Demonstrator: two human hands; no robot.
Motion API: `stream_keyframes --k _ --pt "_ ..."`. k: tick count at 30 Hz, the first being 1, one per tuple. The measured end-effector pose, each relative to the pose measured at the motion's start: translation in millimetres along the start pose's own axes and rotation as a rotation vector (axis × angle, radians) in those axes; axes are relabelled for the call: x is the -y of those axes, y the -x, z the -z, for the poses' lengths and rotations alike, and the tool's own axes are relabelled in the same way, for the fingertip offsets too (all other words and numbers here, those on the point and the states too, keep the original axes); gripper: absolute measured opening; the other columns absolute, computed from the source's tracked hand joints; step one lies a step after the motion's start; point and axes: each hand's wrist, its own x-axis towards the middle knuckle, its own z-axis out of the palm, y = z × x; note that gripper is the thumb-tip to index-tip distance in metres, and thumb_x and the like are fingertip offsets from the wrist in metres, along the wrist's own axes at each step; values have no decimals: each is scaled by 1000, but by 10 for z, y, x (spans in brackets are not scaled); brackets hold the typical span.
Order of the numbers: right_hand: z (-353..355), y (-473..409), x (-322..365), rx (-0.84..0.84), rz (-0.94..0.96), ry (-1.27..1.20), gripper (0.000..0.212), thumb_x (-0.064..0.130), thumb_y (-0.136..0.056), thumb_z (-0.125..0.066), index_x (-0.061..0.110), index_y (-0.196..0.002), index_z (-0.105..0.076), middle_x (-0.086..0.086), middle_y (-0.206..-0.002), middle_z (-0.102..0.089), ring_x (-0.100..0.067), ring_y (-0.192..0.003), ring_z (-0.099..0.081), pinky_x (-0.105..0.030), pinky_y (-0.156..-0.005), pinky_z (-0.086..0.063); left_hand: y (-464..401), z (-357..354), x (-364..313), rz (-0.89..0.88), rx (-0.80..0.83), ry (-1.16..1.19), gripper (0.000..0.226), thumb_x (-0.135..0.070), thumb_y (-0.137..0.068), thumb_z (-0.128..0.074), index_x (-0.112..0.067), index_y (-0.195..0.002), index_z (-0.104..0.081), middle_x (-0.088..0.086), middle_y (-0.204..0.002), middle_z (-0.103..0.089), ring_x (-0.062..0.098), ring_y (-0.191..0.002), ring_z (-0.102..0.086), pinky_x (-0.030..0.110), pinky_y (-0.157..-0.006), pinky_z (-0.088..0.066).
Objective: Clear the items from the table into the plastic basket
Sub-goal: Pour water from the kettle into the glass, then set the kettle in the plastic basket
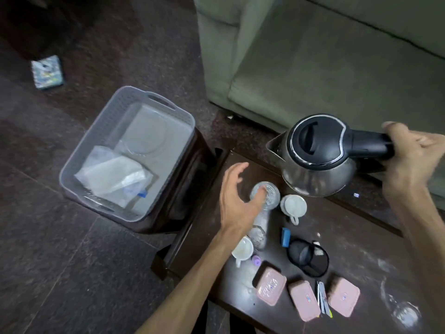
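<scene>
Kettle of polished steel with a black plastic lid and handle [317,155] hangs in the air above the far part of the dark wooden desk [361,249], spout turned toward the grey woven-look plastic basket [72,165] that sits on a dark stool to the left. The right hand [414,153] is curled round the black handle and carries the whole weight. The left hand [240,196] hovers with fingers loosely spread over a clear glass tumbler [266,195], fingertips at or near its rim; whether it touches I cannot tell, and it grips nothing.

By my judgement the kettle is rigid and, if water remains inside, fairly heavy and front-loaded, so the handle is the right hold; its smooth steel belly would slip. The basket already holds a clear plastic pouch [115,177] and a flat grey lid [149,131]. The tumbler looks fragile and slick, best taken round its wall. Still on the desk are two white cups [293,206], three pink lidded boxes [271,286] and a black mesh strainer [309,259].
</scene>
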Motion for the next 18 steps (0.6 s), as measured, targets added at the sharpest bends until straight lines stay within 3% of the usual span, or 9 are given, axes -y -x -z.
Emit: stream_keyframes --k 2,5,8,12,14,16,18 --pt "-269 42 247 -31 -50 -102 53 24 -80 -69 13 -54 -24 11 -47 -23 -13 -51 -20 -36 -48 -15 -101 146 -212 -13 -66 87 46 -19 -84 -74 -11 -128 -65 -1 -131 -63 16 -122 -61 43 -100 -54" --pt "-837 184 671 -38 -103 -257 41 27 -74 -70 22 -52 -35 12 -47 -27 -11 -47 -25 -23 -42 -20 -320 489 -476 -26 -147 195 39 -27 -86 -68 -16 -123 -67 0 -126 -65 18 -116 -63 33 -93 -56" --pt "-1449 346 1014 -35 -168 -350 26 31 -66 -70 10 -65 -53 6 -52 -35 -14 -49 -30 -19 -39 -25 -588 874 -635 -23 -222 239 34 -23 -89 -68 -20 -123 -66 0 -126 -66 15 -115 -64 20 -90 -51" --pt "-2237 581 1250 -4 -259 -431 23 22 -73 -69 8 -71 -52 3 -55 -33 -15 -52 -29 -22 -41 -24 -994 1480 -678 25 -373 249 34 -22 -89 -66 -19 -123 -66 -1 -127 -68 10 -115 -64 11 -86 -47" --pt "-2614 710 1284 27 -306 -439 24 18 -80 -70 9 -69 -51 -1 -57 -34 -17 -54 -30 -25 -42 -22 -1175 1786 -618 63 -429 268 36 -20 -88 -63 -15 -124 -67 3 -126 -69 15 -116 -65 17 -88 -50" --pt "-2960 832 1267 68 -351 -434 25 17 -83 -71 9 -67 -52 -3 -58 -34 -18 -53 -32 -25 -42 -23 -1324 2057 -513 94 -453 282 41 -18 -86 -57 -10 -125 -66 11 -128 -68 26 -120 -64 37 -97 -52" --pt "-3260 950 1209 106 -401 -435 29 17 -83 -71 9 -64 -51 -2 -54 -34 -16 -46 -33 -25 -43 -27 -1438 2300 -381 149 -457 277 46 -17 -84 -50 -8 -127 -66 15 -129 -67 28 -119 -64 44 -99 -53"
